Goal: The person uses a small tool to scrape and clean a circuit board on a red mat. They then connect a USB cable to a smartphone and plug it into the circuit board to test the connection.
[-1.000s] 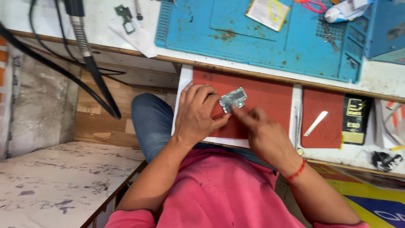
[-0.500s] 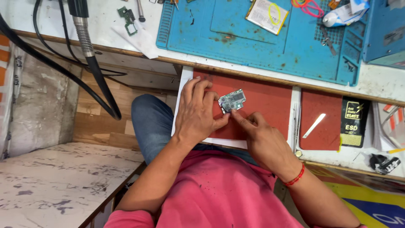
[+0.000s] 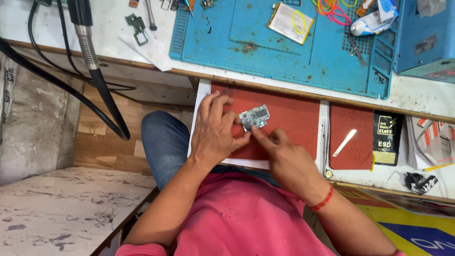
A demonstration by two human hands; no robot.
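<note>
Circuit board point(image 3: 254, 116) on pull-out tray point(image 3: 294, 118), under work mat point(image 3: 265, 42) edge. Left hand point(image 3: 215, 130) left of board, right hand point(image 3: 284, 156) below-right. Blade point(image 3: 344, 142) right of board.

your hands pinch a small circuit board point(image 3: 254, 116) capped in dull grey metal, over a matt red pad point(image 3: 289, 124). the blue mat point(image 3: 265, 45) above looks like scuffed, stained rubber; the bench point(image 3: 429, 97) edge is worn wood, its pale top grimy.

One head-worn camera looks steeply down, fairly near, at a pull-out tray point(image 3: 294, 118) below the workbench point(image 3: 426, 102).
</note>
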